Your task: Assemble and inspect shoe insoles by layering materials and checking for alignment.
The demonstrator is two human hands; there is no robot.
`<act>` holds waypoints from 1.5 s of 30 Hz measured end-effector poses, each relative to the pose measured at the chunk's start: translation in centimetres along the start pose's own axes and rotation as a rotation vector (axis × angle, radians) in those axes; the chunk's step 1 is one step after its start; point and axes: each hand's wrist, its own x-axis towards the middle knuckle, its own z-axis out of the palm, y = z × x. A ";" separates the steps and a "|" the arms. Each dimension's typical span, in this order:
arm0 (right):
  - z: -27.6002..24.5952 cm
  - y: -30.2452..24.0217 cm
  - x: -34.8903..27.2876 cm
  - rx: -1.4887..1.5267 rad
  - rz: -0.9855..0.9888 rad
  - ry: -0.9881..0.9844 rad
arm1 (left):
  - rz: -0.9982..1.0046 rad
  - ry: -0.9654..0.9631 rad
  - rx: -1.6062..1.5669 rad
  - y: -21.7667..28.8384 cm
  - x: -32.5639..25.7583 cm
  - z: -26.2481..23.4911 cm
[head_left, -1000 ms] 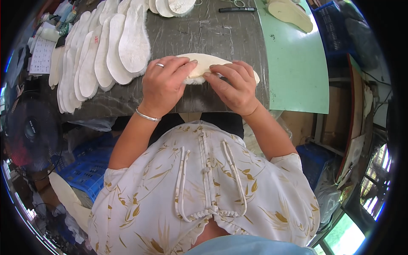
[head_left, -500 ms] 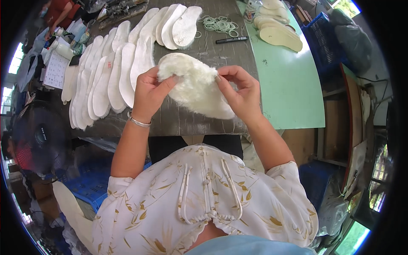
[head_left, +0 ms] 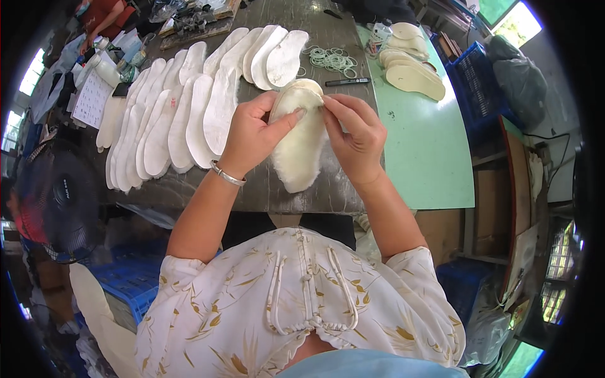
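Observation:
A cream fleecy insole [head_left: 295,151] is held up over the dark table, its long side running toward me. My left hand [head_left: 261,131] grips its upper left side, the thumb pressed on the fleece. My right hand [head_left: 353,132] pinches the upper right edge between thumb and fingers. At the top end a second pale layer shows behind the fleece; how the layers are joined cannot be made out. Rows of white insoles [head_left: 211,116] lie overlapping to the left of my hands.
Pale green rubber bands [head_left: 333,60] and a black marker pen [head_left: 348,82] lie beyond my hands. On the green board [head_left: 428,151] at right rests a stack of cream insoles [head_left: 414,83]. A fan [head_left: 63,195] stands at left. Another person's arm [head_left: 104,25] shows far left.
The insole has turned from slanting across to pointing lengthwise toward me, and a pale layer now shows at its top. Both hands keep their grip. The whole view has shifted slightly.

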 end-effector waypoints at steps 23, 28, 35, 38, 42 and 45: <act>0.4 -1.0 3.1 0.218 0.043 -0.183 | -0.389 -0.379 0.075 3.6 6.5 -3.3; -1.0 -0.9 3.1 0.139 -0.050 -0.402 | -0.309 -0.196 0.134 2.8 7.0 -2.3; -3.9 -3.5 0.9 0.394 -0.247 -0.850 | -0.106 0.147 0.700 -4.3 10.3 -5.6; -5.7 -4.5 0.6 0.504 -0.259 -0.995 | -0.075 0.201 0.807 -6.5 10.6 -7.4; -6.8 -4.2 1.4 0.627 -0.199 -1.027 | -0.204 0.135 0.621 -7.0 10.4 -7.5; -6.2 -3.3 2.0 0.641 -0.116 -0.968 | -0.235 0.033 0.438 -5.3 9.5 -5.7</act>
